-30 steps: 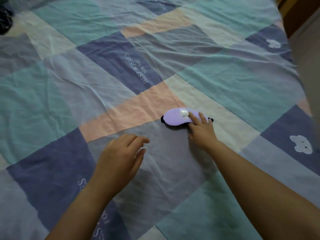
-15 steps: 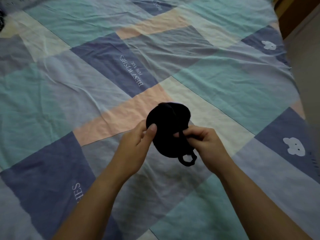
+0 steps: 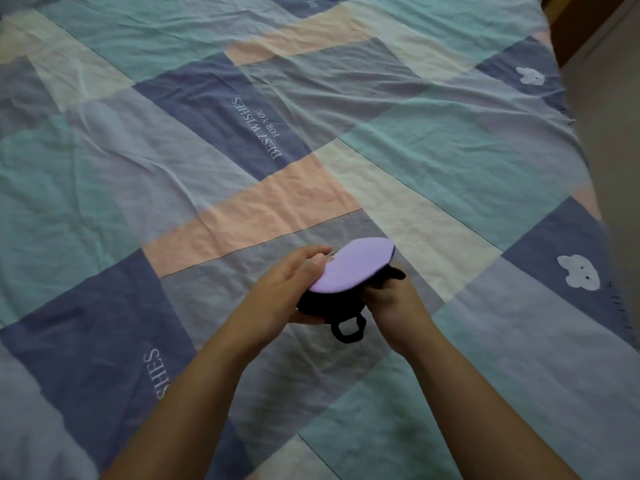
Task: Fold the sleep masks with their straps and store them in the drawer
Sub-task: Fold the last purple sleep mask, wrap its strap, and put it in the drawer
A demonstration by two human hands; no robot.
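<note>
A sleep mask [image 3: 353,266], lilac on one face and black on the other, is held folded above the bed with its lilac side up. My left hand [image 3: 287,289] cups its left end from below, fingers along the edge. My right hand [image 3: 391,299] grips the right end and the black strap underneath. A loop of the black strap [image 3: 348,329] hangs down between my wrists. No drawer is in view.
A patchwork bedsheet [image 3: 242,150] in teal, blue, peach and cream covers the whole bed, with printed words and white bear shapes. The bed's right edge meets a pale floor [image 3: 616,133] and a brown piece of furniture at the top right.
The mask lay flat on the sheet under my right hand; both hands lifted it, showed its black side, and have now turned it lilac side up, folded.
</note>
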